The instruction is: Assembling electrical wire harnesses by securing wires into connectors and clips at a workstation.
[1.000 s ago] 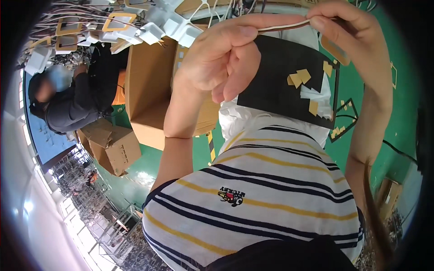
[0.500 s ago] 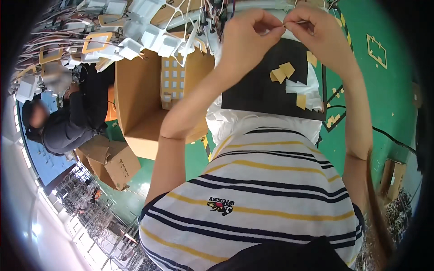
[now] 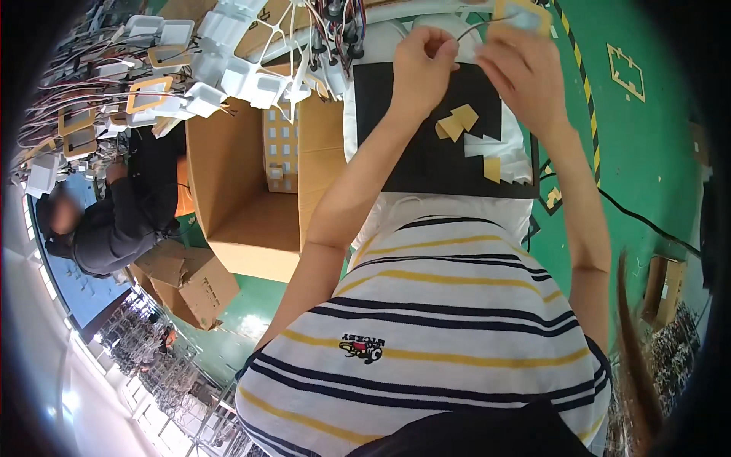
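My left hand (image 3: 423, 72) is closed in a pinch on a thin dark cable (image 3: 468, 29), above a black board (image 3: 415, 160). The cable arches to the right, toward a small white part with a yellow-tan frame (image 3: 525, 15). My right hand (image 3: 527, 72) has its fingers bent against this part, which is blurred and cut by the top edge. The right fingertips are partly hidden. Several tan paper-like pieces (image 3: 459, 120) lie on the board, beneath and between my hands. White sheeting (image 3: 491, 145) shows at the board's jagged right side.
Left of the board stands an open cardboard box (image 3: 255, 221). White housings (image 3: 221, 68) with cables (image 3: 68, 95) crowd the upper left. A person in dark clothes (image 3: 122, 213) is at the far left. A black cable (image 3: 647, 222) crosses the green floor (image 3: 632, 152) at the right.
My hands have moved apart and slightly down from their fingertip-to-fingertip pinch. The cable now spans the gap, and the framed white part has come into sight by my right hand.
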Demonstrator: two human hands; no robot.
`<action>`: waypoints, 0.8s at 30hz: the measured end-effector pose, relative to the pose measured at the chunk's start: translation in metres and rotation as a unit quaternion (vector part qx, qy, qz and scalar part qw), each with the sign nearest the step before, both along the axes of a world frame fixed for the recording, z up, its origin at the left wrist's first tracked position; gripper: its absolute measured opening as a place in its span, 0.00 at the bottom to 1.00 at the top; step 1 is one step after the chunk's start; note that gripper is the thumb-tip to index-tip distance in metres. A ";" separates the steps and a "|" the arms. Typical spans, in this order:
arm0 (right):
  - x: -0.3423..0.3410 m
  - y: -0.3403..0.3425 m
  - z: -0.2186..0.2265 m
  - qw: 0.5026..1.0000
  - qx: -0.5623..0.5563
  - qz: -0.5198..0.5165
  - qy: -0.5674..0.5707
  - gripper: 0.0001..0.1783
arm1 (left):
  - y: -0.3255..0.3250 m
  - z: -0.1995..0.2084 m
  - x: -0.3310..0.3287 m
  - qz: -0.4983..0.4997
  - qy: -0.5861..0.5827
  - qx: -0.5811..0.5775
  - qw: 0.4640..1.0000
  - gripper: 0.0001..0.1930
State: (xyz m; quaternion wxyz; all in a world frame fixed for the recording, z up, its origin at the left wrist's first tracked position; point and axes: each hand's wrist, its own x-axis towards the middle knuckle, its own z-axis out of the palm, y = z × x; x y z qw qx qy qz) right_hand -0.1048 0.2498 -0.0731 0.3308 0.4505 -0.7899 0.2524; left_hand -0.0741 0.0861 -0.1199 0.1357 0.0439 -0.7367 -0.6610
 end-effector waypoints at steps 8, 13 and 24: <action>-0.011 0.042 -0.085 0.928 0.051 0.040 -0.367 0.08 | 0.007 -0.042 -0.006 -0.121 -0.240 0.447 0.853 0.04; -0.008 0.032 -0.088 0.925 0.078 0.030 -0.370 0.07 | 0.009 -0.045 -0.006 -0.097 -0.264 0.423 0.862 0.04; 0.027 0.036 -0.106 0.983 0.010 -0.020 -0.182 0.13 | 0.006 -0.052 -0.001 -0.111 -0.241 0.434 0.861 0.04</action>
